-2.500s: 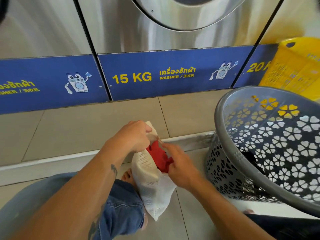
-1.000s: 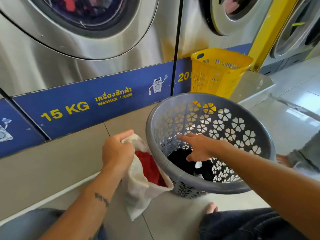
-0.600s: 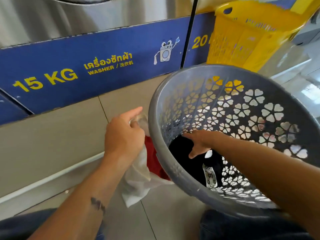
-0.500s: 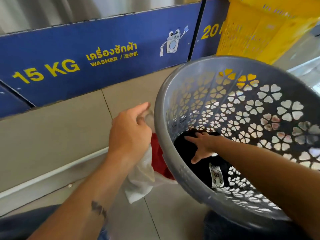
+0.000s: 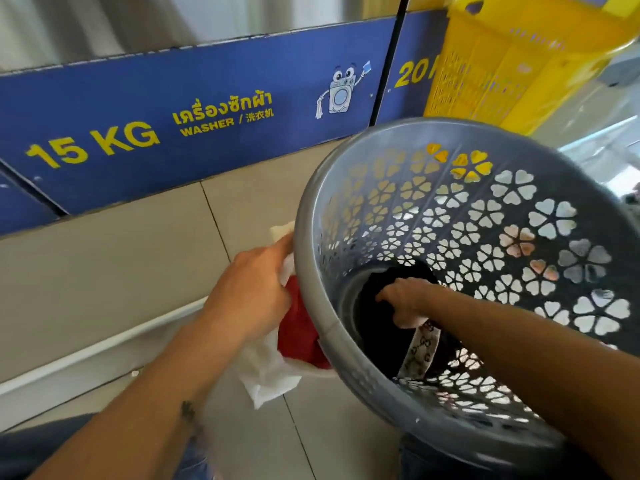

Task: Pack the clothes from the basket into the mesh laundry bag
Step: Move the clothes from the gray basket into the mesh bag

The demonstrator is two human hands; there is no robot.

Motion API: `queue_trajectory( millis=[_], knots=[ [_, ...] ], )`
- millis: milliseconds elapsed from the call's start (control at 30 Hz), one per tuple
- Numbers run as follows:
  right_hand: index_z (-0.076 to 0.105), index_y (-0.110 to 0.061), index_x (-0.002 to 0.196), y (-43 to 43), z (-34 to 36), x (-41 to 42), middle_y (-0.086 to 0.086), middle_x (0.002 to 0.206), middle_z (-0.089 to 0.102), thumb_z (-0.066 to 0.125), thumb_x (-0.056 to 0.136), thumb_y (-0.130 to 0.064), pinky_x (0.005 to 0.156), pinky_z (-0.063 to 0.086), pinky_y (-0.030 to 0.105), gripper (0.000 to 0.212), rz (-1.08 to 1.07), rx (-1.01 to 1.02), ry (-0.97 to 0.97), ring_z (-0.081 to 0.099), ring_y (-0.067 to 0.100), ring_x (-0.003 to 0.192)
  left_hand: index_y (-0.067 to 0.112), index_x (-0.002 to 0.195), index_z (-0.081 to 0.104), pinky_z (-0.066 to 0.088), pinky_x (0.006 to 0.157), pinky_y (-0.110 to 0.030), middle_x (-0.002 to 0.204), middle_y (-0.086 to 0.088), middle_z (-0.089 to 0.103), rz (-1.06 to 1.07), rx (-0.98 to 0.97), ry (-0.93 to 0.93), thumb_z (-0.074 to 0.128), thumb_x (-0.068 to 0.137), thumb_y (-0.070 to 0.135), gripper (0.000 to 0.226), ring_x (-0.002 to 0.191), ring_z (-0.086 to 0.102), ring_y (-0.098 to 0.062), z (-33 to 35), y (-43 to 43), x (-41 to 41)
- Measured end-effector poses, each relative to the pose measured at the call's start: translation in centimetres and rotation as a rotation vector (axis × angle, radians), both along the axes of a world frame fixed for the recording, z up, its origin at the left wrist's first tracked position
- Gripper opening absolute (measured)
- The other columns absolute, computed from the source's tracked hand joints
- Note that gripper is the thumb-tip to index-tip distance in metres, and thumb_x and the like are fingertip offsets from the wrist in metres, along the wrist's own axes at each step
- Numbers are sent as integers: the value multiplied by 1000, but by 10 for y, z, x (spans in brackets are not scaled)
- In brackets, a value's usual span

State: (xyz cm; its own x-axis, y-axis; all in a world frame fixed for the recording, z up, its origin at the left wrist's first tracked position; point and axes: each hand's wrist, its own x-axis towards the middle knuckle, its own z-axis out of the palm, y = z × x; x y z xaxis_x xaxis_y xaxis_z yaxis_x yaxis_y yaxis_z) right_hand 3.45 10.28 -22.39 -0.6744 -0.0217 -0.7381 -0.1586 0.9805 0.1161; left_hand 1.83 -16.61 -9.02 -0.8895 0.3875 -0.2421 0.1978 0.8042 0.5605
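Head view: the grey basket (image 5: 313, 271) holds a black garment (image 5: 377, 337) with a patterned waistband. The white mesh laundry bag (image 5: 266, 372), holding red cloth (image 5: 298, 337), is pinched shut-fisted by the left hand (image 5: 249, 292). The right hand (image 5: 403, 299) has sunk deeper than a moment ago, fingers closing on the black garment; the bag's mouth is hidden.

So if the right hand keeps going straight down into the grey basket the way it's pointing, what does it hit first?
The right hand would meet the black garment at the bottom of the grey basket; its fingers look already on it, though depth is unclear.
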Motion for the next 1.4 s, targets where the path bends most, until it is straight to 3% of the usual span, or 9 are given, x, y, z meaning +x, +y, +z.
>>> queue_trajectory(
  millis=[233,467,533,767,967,1100,1200,1300,1400],
  knots=[
    [63,-22,123,-1,109,-10,11,121,67,53,81,-12,93,54,41,44,-140,-235,228,63,33,114,32,129,62,40,94,-25,135,1,61,260,245,-12,47,92,10,46,123,54,-20,25,-18,4],
    [61,-20,75,-19,232,38,-3,74,66,63,73,-11,69,46,38,9,-394,-676,656,62,19,78,35,118,69,45,89,-28,118,6,67,327,470,37,47,83,2,53,102,59,-12,72,-34,31],
    [64,-18,79,-32,259,58,-2,72,67,68,74,-15,69,44,38,7,-503,-870,777,63,19,73,38,116,70,49,85,-34,115,6,69,330,495,115,42,78,-2,61,103,64,-24,92,-42,38],
    [70,-27,98,-115,290,85,0,90,76,70,80,-11,82,57,39,24,-853,-1458,947,73,22,91,38,106,75,50,90,-25,110,13,72,318,658,169,38,73,-16,73,107,64,-4,134,-63,60],
    [43,-25,129,-183,221,95,-2,118,47,71,81,-23,89,39,10,56,-528,-1199,1039,49,-2,105,30,109,74,49,60,-13,85,9,75,486,834,49,45,83,-10,56,74,68,-4,137,-65,59],
    [30,-20,145,-185,200,101,0,128,39,66,82,-24,100,43,31,73,-203,-1105,966,48,18,116,32,112,72,23,32,-15,50,4,48,546,815,62,39,76,-15,68,32,26,-6,136,-73,56],
    [39,-19,140,-184,188,99,6,125,47,62,85,-20,91,48,37,60,3,-931,916,52,29,110,37,112,72,36,46,-14,69,4,62,491,792,56,40,75,-14,70,46,46,-6,139,-75,57],
    [56,-15,121,-188,179,92,15,109,64,65,77,-15,83,52,42,44,285,-617,861,60,39,99,40,104,74,46,80,-16,102,22,72,387,760,22,43,77,-13,68,97,64,2,139,-72,62],
    [66,-10,105,-195,186,81,14,98,70,65,78,-13,79,50,42,26,392,-423,839,64,39,94,44,101,75,48,82,-20,104,21,73,300,731,-27,45,81,-12,67,97,66,2,134,-73,66]
  ],
)
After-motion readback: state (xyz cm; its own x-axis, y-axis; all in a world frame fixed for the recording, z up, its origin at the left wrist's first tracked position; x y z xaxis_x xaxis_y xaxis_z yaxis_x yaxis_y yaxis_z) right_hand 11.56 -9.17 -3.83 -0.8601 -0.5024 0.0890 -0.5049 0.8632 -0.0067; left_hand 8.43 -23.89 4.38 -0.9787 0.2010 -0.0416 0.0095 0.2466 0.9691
